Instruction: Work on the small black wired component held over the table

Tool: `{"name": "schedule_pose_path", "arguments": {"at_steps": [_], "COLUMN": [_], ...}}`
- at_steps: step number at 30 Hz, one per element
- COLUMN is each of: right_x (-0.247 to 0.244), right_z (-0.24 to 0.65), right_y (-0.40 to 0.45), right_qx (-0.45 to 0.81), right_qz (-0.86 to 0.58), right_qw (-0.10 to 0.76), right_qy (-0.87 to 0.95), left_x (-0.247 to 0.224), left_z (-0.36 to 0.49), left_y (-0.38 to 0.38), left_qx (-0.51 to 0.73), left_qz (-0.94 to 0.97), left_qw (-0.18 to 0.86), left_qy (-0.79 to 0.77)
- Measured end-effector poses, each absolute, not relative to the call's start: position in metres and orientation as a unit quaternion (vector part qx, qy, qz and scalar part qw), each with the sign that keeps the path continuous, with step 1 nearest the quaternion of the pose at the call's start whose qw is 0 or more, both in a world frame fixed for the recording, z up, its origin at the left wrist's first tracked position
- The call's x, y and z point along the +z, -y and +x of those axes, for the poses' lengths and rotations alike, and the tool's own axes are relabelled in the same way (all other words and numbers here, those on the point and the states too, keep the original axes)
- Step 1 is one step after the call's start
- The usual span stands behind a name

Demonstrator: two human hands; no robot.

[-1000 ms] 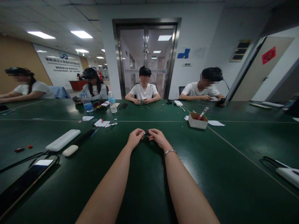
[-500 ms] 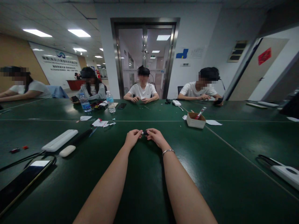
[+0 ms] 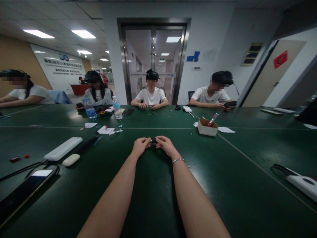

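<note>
We seem mid fine handling: our left hand (image 3: pixel 141 146) and right hand (image 3: pixel 164 144) pinch a small dark object (image 3: pixel 154 140) between them above the worktop (image 3: pixel 153 188); working it further likely calls for steady pressure.

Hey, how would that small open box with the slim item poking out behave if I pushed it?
The small open box would probably slide rather than roll, given its flat sides on the shiny table. Its thin, cardboard-looking walls suggest it's light and might dent if squeezed. The slim item leaning out above its rim could shift if bumped.
</note>
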State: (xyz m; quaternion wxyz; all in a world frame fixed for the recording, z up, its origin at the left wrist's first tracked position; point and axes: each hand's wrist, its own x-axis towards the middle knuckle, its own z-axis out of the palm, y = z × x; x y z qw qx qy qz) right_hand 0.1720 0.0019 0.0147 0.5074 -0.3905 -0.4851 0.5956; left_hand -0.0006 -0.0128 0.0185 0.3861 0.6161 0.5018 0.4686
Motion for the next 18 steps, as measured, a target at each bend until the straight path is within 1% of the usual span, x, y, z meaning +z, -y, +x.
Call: {"name": "schedule_pose_path", "arguments": {"at_steps": [3,6,8,13,18], "right_x": [0.0152,0.0150,0.0149,0.0153,0.0144], "right_z": [0.1721,0.1723,0.1722,0.1717,0.1717], "right_y": [-0.0020,-0.0025,-0.0024,-0.0012,-0.0020], "right_qx": [0.596,0.598,0.600,0.601,0.598], "right_qz": [-0.391,-0.390,-0.389,-0.386,-0.388], "right_qw": [0.512,0.516,0.516,0.508,0.509], "right_qy": [0.479,0.473,0.472,0.481,0.483], "left_x": [0.0167,0.0156,0.0164,0.0180,0.0144], "left_z": [-0.0010,-0.0018,-0.0021,-0.0010,0.0004], "left_y": [0.0119,0.0110,0.0110,0.0115,0.0101], "left_qx": [0.492,0.523,0.524,0.502,0.502], "left_qz": [0.618,0.635,0.644,0.616,0.609], "left_qw": [0.382,0.354,0.348,0.382,0.376], "left_qy": [-0.480,-0.445,-0.436,-0.473,-0.485]}}
